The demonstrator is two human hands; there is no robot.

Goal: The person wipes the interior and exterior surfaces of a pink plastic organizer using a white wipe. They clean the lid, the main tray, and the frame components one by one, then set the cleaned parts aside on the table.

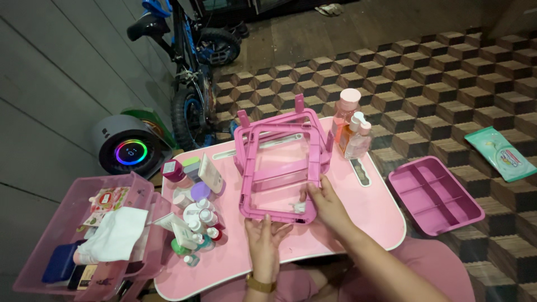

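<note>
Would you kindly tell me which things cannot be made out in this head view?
- Small white piece at the right hand: too small to identify.
- Left hand: its fingertips are hidden behind the pink frame.
- Contents of the pink box: partly covered by a white tissue and cut off by the bottom edge.
- Bicycle: cut off by the top edge, dark.

A small pink desk [358, 215] fills the lower middle of the frame. On it lie a pink frame organizer [279, 168] at centre, clustered small bottles and tubes [196, 215] at left, and pump bottles [352, 131] at its upper right.
</note>
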